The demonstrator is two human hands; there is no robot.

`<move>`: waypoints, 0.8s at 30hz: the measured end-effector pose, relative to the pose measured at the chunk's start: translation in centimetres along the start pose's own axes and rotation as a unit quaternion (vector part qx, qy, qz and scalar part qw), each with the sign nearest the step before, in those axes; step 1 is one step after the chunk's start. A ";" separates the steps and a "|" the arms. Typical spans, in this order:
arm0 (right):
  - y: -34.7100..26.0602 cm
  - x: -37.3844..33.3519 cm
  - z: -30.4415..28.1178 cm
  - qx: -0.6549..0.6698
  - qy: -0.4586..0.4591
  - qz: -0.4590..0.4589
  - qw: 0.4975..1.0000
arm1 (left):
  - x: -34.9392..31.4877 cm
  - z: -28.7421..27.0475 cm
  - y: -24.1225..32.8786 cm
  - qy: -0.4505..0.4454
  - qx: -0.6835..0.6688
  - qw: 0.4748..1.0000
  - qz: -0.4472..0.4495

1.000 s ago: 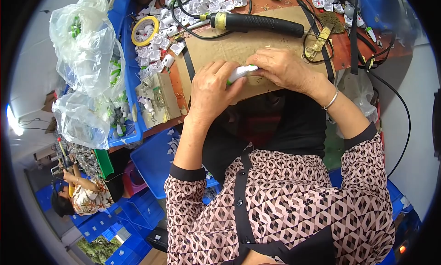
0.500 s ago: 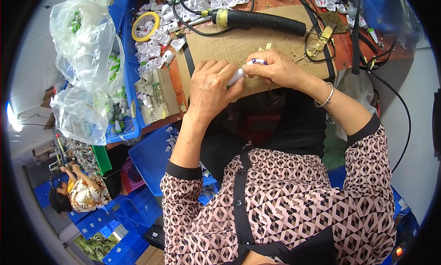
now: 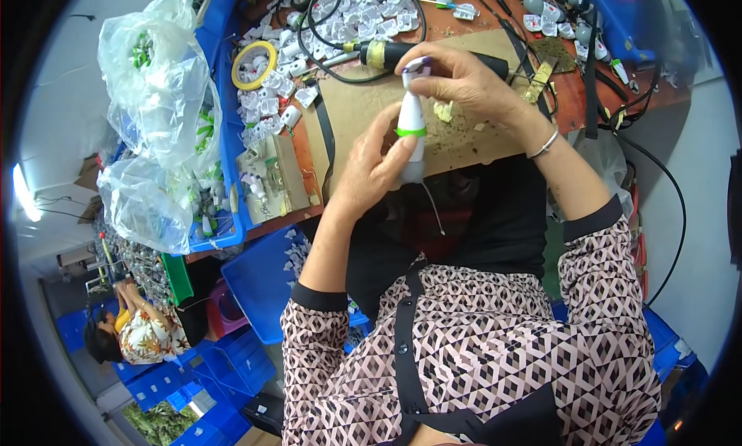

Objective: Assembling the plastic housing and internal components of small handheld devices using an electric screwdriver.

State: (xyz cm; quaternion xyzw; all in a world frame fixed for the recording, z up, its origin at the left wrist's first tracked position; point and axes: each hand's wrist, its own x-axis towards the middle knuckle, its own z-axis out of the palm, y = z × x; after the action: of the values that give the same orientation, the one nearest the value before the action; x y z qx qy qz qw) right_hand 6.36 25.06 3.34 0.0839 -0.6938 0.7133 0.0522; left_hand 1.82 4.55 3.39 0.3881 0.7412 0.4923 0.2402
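My left hand [image 3: 369,166] is closed round a white tapered plastic body [image 3: 413,115] with a green ring and a rounded grey end. A thin pale cord [image 3: 433,208] dangles from that grey end. At the narrow top, my right hand [image 3: 471,81] pinches a small white-and-purple end piece [image 3: 417,64] between thumb and fingers. The body stands nearly upright over the near edge of a brown cardboard sheet [image 3: 352,110]. Whether the end piece is fixed to the body, I cannot tell.
A black corded hand tool [image 3: 394,54] wrapped with yellow tape lies behind my hands. White plastic parts [image 3: 371,17] are heaped behind it, near a yellow tape roll [image 3: 273,58]. To the left are a blue bin [image 3: 238,191] and clear plastic bags [image 3: 147,83]. Another person [image 3: 147,334] sits far left.
The white body has turned more upright, and its green ring, grey end and cord now show. My right hand has moved up and slightly left, gripping the top piece.
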 end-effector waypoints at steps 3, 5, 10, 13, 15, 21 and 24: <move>0.7 0.0 0.7 0.042 0.055 0.031 0.997 | 0.5 1.7 -0.8 0.049 -0.209 0.977 0.007; 1.4 -0.4 1.3 0.031 0.095 0.017 0.995 | 0.6 2.0 -1.0 0.076 -0.207 0.975 -0.005; 0.7 -3.3 3.4 -0.073 0.139 0.071 0.985 | 1.2 2.1 -1.6 0.122 -0.186 0.975 -0.005; 0.5 -5.0 4.3 -0.172 0.162 0.001 0.972 | 1.6 2.8 -1.3 0.118 -0.207 0.971 -0.018; 0.5 -5.1 5.5 -0.209 0.154 0.002 0.966 | 1.3 2.6 -2.1 0.127 -0.223 0.966 -0.019; 0.8 -5.8 7.5 -0.340 0.200 -0.028 0.918 | 1.7 3.9 -2.0 0.144 -0.225 0.963 0.026; 1.4 -5.8 7.0 0.038 0.219 0.036 0.974 | 1.5 2.8 -1.7 0.095 -0.273 0.957 -0.018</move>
State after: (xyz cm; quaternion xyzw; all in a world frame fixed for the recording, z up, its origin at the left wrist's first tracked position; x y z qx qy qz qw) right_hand 12.14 18.27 1.05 -0.0973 -0.6402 0.7420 0.1736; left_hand 2.49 6.90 0.79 0.2458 0.6048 0.7060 0.2746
